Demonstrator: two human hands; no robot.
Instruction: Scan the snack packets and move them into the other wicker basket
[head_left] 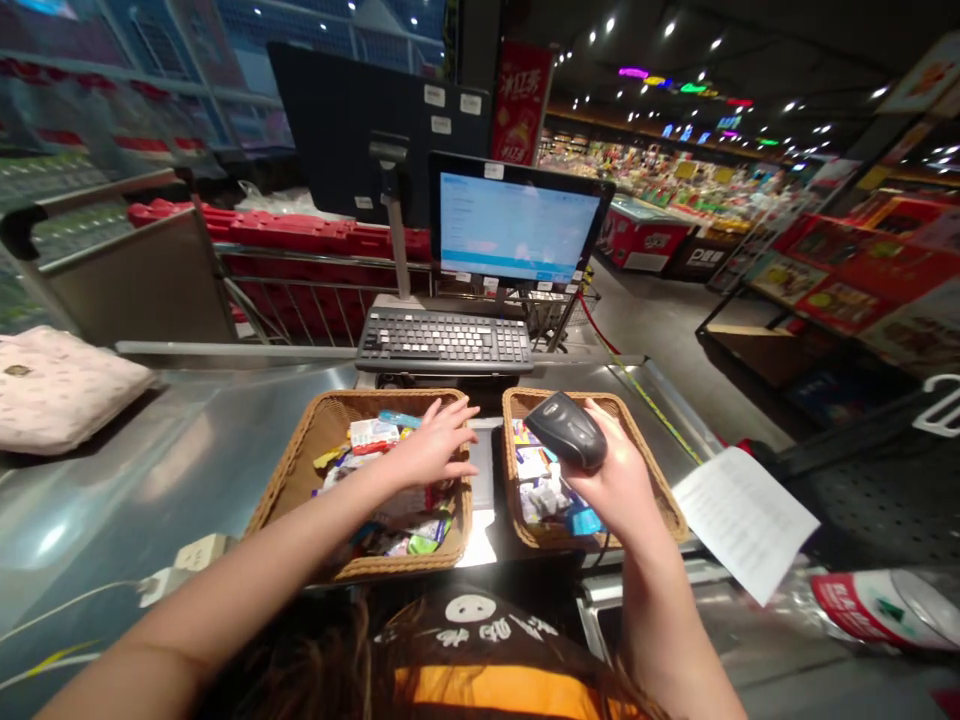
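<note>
From my remote seat, I have the scanner (564,430) at four o'clock from the centre of view, over the right basket (670,502). It is black, smooth plastic, with a broad rounded head tapering toward a handle mostly hidden by my right hand (619,470). That hand is wrapped firmly around the handle. My left hand (431,447) is at seven o'clock, palm down over the inner side of the left basket (300,455), its fingers fanned apart and holding nothing I can see; I can't tell whether it touches the packets underneath.

Both baskets are tan wicker, tightly woven, rectangular with rounded corners. The left one holds a jumble of small glossy packets, among them a white one (373,432) near its far end and a bright green one (426,540) at its near end. The right one holds more, with a crinkled blue packet (583,518) low in it.

They sit on a shiny metal counter (202,440). Near twelve o'clock is a black keyboard (450,340) with a lit screen (517,230) beyond; at nine, a soft, pale pink bag (67,390).
</note>
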